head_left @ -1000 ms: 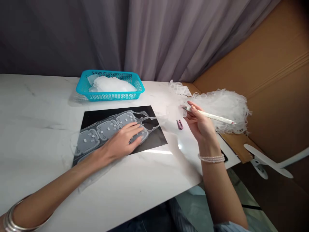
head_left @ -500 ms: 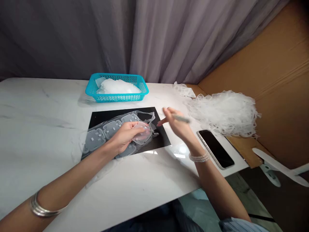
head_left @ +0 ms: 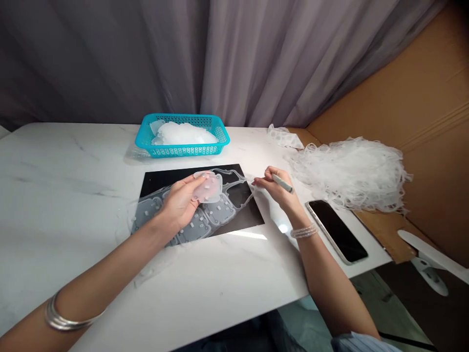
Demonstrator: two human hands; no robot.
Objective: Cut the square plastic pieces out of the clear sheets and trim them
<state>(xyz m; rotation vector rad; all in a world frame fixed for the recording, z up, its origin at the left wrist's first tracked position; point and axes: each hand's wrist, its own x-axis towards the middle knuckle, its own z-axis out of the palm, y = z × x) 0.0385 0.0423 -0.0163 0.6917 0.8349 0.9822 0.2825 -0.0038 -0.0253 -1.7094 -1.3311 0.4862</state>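
My left hand (head_left: 179,201) is closed on a translucent rounded silicone pad (head_left: 210,188) with small raised bumps, held above the black mat (head_left: 247,217). Under it lies a clear moulded sheet (head_left: 192,227) with several similar pads in it, partly covered by my hand. My right hand (head_left: 278,188) pinches the far end of the sheet's thin edge web (head_left: 242,203) and stretches it to the right, past the mat. A light grey pen-like tool (head_left: 283,184) rests in the same hand, its working tip hidden.
A turquoise basket (head_left: 183,151) of whitish translucent pieces stands at the back. On the right, a big heap of clear trimmings (head_left: 351,171) lies against cardboard (head_left: 432,112), with a phone (head_left: 337,232) in front. A small scrap (head_left: 286,138) lies behind the heap.
My left hand has lifted the pad slightly and drawn it left, away from the web. My right hand, formerly apart from the sheet, now grips the web and pulls its openings wide.
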